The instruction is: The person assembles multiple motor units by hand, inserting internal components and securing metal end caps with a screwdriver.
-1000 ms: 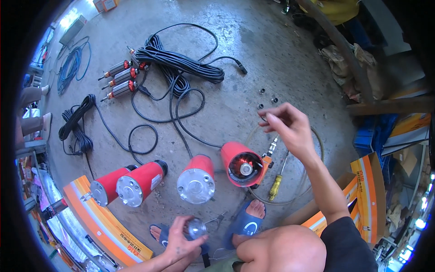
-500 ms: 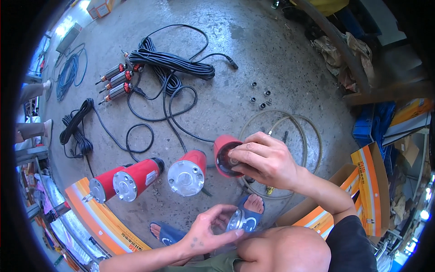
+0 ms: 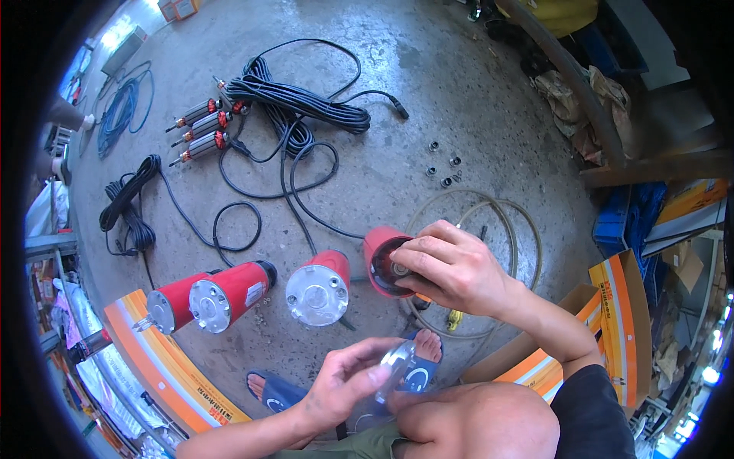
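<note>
My left hand, low in the middle, grips a round silver metal end cap between thumb and fingers, tilted nearly on edge. My right hand has its bent fingers inside the open end of a red motor housing. They close around a small round metal part in there; what exactly they pinch is hidden. Left of it lies a red motor with a silver cap on its end. Two more capped red motors, one nearer and one behind, lie further left.
Several armatures and a coiled black cable lie on the concrete floor beyond. Small metal rings and a looped hose are to the right. Orange-and-white cartons flank me at left and right.
My left hand has turned the end cap from facing up to nearly edge-on and raised it slightly. My right hand stays at the red housing, its fingers still inside.
</note>
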A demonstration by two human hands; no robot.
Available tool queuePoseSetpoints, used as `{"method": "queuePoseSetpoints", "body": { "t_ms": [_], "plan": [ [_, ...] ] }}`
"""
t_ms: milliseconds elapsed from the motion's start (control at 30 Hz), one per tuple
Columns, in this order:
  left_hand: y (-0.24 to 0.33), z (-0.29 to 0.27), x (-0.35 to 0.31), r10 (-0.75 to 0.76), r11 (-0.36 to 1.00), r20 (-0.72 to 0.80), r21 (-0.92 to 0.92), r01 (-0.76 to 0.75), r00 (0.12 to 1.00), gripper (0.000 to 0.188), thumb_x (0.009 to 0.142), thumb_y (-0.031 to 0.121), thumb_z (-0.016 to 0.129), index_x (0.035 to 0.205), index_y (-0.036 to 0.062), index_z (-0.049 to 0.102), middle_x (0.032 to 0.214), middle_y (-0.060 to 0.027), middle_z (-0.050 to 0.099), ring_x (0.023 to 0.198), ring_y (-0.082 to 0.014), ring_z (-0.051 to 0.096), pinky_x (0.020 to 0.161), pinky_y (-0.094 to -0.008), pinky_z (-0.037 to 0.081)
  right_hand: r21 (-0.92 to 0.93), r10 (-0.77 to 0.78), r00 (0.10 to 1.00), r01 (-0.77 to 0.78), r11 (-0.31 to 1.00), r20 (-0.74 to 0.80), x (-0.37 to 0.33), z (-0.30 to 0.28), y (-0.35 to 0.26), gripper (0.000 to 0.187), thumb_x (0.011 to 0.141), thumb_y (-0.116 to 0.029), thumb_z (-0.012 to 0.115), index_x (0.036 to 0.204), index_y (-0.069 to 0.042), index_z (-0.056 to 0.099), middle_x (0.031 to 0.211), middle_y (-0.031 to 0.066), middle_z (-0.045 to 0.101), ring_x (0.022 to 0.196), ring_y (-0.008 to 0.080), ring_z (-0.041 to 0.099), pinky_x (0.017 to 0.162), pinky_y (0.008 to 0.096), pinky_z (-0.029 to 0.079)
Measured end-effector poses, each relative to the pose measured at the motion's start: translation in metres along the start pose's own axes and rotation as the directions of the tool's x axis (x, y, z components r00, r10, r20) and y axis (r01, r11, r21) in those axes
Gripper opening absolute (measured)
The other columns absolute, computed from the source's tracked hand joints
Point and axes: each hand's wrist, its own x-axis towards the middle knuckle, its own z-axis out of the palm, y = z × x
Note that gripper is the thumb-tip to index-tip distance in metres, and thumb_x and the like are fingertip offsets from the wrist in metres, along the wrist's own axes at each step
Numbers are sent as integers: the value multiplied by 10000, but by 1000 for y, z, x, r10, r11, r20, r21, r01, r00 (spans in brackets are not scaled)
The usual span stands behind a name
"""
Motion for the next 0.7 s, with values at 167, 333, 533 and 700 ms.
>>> {"method": "queuePoseSetpoints", "body": {
  "t_ms": [167,333,533,700],
  "plan": [
    [-4,-7,4,56,972,23,-231,-49,998,632,1111,470,451,1389,-79,594,1241,-152,709,1093,-205,672,998,-379,519,-7,99,985,-101,995,-143,4,-15,-19,599,733,-172,922,1260,-19,683,1109,126,737,921,297,700,789,374,586],
    [7,12,14,5,944,-27,-330,-13,1000,694,1136,530,304,1350,-54,613,1182,-175,718,984,-243,698,936,-409,554,525,356,894,-447,724,270,-3,-50,-56,512,801,-191,932,1233,-15,722,1085,113,743,849,190,723,701,306,574],
    [-9,24,22,14,934,12,-357,-9,1000,797,1126,599,213,1433,-64,531,1246,-189,681,1029,-273,690,919,-414,562,511,421,831,-556,656,364,-15,-61,-63,282,905,-148,840,1114,8,733,880,115,741,782,169,749,667,311,585],
    [-18,29,27,721,279,41,897,-344,692,726,870,205,839,1429,-60,459,1355,-300,564,1238,-443,598,1070,-534,490,561,727,643,-704,436,242,-21,-69,-41,282,989,-129,760,1189,64,715,904,69,755,841,92,709,745,280,578]
  ]
}}
